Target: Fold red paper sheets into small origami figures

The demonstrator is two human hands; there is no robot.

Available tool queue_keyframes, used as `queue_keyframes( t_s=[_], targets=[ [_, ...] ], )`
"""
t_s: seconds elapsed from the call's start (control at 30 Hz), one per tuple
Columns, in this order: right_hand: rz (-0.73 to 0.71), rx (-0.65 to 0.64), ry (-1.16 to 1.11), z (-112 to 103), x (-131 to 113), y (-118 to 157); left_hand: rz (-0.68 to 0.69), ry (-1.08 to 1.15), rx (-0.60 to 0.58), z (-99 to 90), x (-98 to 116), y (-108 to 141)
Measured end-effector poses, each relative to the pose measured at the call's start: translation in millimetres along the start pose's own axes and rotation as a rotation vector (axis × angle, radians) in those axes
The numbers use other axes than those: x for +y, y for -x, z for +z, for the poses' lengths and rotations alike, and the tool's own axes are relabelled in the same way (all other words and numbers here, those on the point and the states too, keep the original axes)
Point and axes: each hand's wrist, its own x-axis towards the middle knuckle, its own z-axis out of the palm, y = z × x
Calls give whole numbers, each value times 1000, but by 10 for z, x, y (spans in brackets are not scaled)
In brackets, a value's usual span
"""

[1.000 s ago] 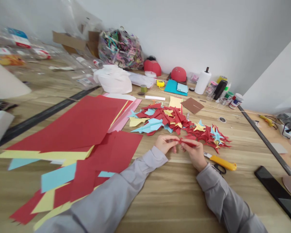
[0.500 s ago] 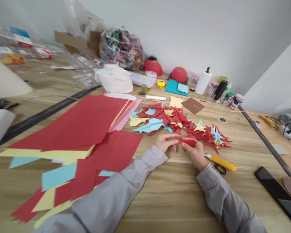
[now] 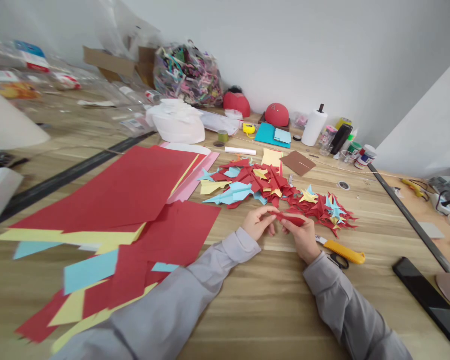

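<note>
A small folded piece of red paper is pinched between both hands above the wooden table. My left hand grips its left end with thumb and forefinger. On its right part, my right hand has closed, the thumb pressed along the near side. The fingers hide much of the fold. Just beyond the hands lies a heap of folded paper pieces in red, yellow and light blue. Paper stars lie at its right end.
Large red sheets and cut paper strips cover the left side. Right of my right hand lie a yellow-handled cutter and black-handled scissors. A black phone-like slab lies farther right. Bottles stand along the wall.
My left hand has shifted slightly right along the red paper, its fingers now nearer my right hand. My right hand stays almost in place. The surrounding things have not moved.
</note>
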Motion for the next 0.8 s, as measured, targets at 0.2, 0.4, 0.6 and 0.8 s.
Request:
queue_keyframes(
  t_s=[0.2,0.4,0.6,0.8],
  targets=[
    [0,-16,14,-4,-9,0,-44,48,-43,-3,35,-20],
    [27,-30,31,4,-47,16,-69,78,-98,-17,41,-45],
    [-39,-89,117,-26,-22,21,-75,118,-90,-80,33,-67],
    [-23,-83,120,-20,-48,29,-74,94,-170,-84,51,-68]
  ],
)
